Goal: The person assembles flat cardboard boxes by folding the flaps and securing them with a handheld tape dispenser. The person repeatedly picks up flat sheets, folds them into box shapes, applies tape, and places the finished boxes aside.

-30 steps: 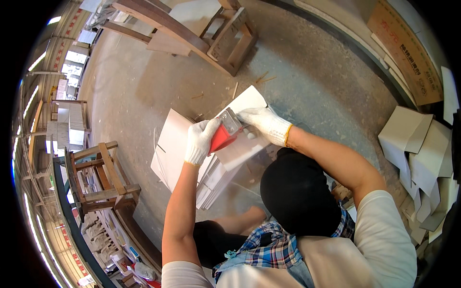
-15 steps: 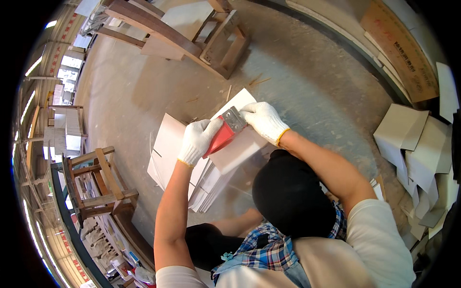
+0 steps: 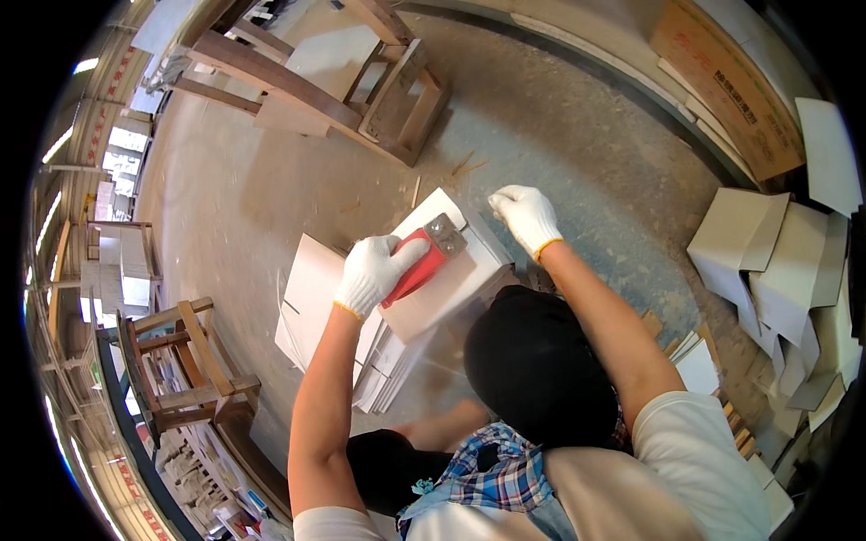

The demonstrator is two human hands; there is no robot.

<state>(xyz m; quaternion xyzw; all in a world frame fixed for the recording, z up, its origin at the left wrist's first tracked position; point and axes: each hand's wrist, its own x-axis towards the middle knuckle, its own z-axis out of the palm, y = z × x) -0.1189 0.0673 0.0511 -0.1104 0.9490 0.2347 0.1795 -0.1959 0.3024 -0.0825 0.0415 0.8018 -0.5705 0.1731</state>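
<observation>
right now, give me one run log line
left hand: grip on red tool | right hand: apart from tool, contents unclear | white cardboard: beneath tool

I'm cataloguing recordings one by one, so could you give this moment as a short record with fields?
Left hand: gloved, gripping a metal-ended red tool
Right hand: gloved, curled, apart from the tool; whether it holds anything is unclear
Beneath tool: white carton
Left of carton: pale sheets
Far right: stacked cartons, brown cardboard panel
Far left: wooden frame

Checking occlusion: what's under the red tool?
White cardboard shows around the red tool, gripped by the left hand. The patch directly beneath is covered; contact can't be judged.
</observation>
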